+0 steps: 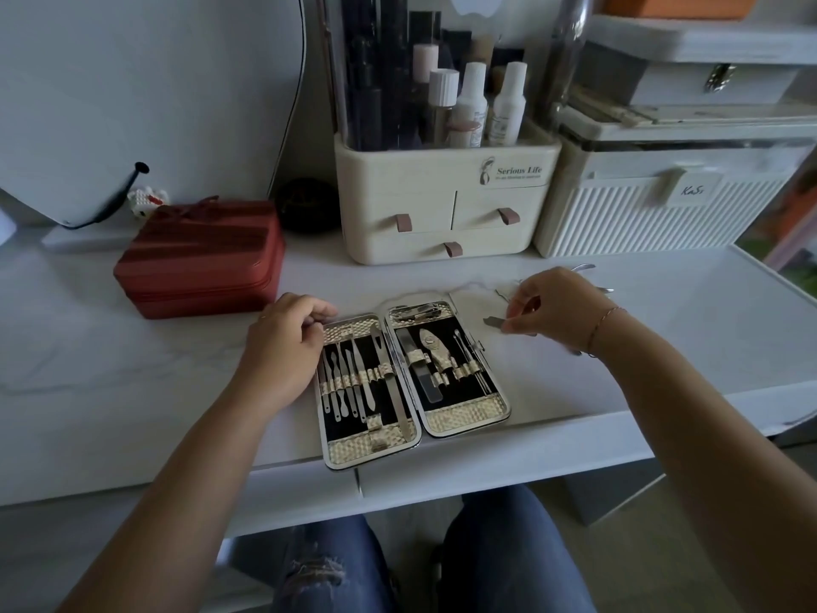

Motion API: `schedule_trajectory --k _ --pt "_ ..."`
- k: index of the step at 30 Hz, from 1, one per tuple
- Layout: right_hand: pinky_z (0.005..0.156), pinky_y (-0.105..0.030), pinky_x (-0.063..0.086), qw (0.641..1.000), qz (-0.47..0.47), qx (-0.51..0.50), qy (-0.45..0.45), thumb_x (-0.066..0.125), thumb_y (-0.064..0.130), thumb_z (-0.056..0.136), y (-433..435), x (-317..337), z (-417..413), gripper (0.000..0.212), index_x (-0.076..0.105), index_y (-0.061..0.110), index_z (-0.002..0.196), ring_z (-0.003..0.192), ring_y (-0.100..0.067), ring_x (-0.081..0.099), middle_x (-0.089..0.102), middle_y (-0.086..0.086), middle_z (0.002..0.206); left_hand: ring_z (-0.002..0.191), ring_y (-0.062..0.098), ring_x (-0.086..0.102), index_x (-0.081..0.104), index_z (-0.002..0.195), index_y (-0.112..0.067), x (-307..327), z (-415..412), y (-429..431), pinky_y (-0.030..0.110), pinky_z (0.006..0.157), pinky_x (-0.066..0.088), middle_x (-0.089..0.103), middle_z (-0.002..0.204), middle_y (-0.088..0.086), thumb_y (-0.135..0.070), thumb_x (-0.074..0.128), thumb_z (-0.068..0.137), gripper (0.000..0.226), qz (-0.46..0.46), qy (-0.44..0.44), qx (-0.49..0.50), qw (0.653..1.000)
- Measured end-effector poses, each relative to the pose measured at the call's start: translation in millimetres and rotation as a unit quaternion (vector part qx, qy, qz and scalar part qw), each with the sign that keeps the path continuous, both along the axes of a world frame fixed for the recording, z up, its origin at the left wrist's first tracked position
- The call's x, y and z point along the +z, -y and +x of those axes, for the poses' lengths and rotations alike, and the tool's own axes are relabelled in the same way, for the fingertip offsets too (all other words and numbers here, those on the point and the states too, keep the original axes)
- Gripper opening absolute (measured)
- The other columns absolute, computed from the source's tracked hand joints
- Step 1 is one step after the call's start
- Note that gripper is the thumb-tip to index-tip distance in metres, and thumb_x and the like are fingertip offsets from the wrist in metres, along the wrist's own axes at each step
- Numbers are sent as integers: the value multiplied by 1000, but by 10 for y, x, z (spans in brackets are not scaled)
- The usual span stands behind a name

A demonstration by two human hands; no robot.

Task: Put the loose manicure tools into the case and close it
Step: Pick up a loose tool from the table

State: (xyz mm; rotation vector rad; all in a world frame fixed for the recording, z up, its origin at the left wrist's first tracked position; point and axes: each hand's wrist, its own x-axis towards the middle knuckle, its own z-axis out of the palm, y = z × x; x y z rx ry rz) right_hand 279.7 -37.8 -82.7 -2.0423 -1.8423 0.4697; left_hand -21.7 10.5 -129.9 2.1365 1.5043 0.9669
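This is a home dressing corner, a vanity set against a white wall. On the white bench (132, 369) stands a cream cosmetics organiser (442, 201) with small drawers, its clear upper part filled with lotion bottles (508, 104) and dark tubes. Beside it sits a ribbed white storage box (654, 223), to the left a red zipped case (199, 258) with a bow, and in front an open manicure case (464, 420).

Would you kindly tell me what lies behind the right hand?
Some metal tool tips poke out beyond the right hand, which pinches a small tool; the hand covers their remainder.
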Motion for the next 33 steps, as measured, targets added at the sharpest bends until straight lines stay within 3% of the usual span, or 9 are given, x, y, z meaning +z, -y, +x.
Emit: schedule_trajectory --k 3,5,10,14,19,25,33 --pt "46 -9 40 1000 5 1 -13 78 21 71 4 0 -8 11 68 17 68 44 1 53 63 4 59 97 17 53 66 100 -16 5 5 2 32 91 41 60 101 -3 2 49 86 28 -3 2 0 1000" --pt "48 -7 41 999 26 3 -35 76 17 73 9 6 -37 6 70 17 71 47 2 55 67 2 61 97 17 53 66 100 -16 4 6 5 33 92 41 60 101 -3 2 49 86 29 -3 5 -1 1000" --pt "68 -17 55 983 70 68 -157 73 11 77 -6 111 -386 10 71 21 79 58 -4 64 72 -2 70 101 18 54 67 101 -15 16 13 14 33 95 41 62 104 0 3 50 86 29 -6 11 -1 1000" --pt "62 -21 58 961 -6 128 -244 68 4 81 -145 122 -836 10 71 11 86 55 -8 66 71 -7 73 102 20 54 67 101 -16 23 11 17 36 95 42 61 103 1 1 52 86 27 -10 15 2 1000" --pt "46 -20 51 963 -28 94 -250 73 6 77 -402 76 -1130 11 67 4 85 55 -18 57 68 -15 71 94 19 54 68 94 -18 39 2 31 34 86 43 58 95 -1 -3 55 85 21 -11 17 9 1000" --pt "51 -24 56 959 -61 48 -274 76 5 74 -552 20 -1174 14 62 7 75 50 -15 59 66 -13 66 95 17 53 67 93 -18 44 -4 24 32 86 42 60 97 -1 -5 55 86 19 -14 11 9 1000" --pt "46 -19 52 952 -78 30 -293 74 1 74 -573 14 -1122 14 61 6 74 45 -11 61 67 -10 61 100 18 53 68 93 -17 79 -4 56 34 90 41 60 99 0 -4 53 86 20 -23 10 12 1000"
